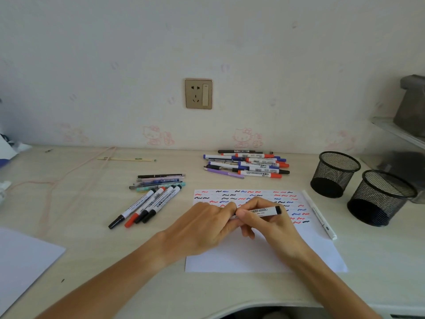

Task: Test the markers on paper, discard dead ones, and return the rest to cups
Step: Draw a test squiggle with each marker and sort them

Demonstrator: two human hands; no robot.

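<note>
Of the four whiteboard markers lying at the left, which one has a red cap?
The second from the left; its three neighbours have black caps.

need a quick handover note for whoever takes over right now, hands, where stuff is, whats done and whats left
Both hands hold one black whiteboard marker over the test paper: left hand at its cap end, right hand round the barrel.
Paper's top part is filled with red, blue and black squiggles.
One pile of markers lies behind the paper, another pile to its left; a white pen lies along the paper's right edge.
Both mesh cups look empty: nothing returned yet.
</note>
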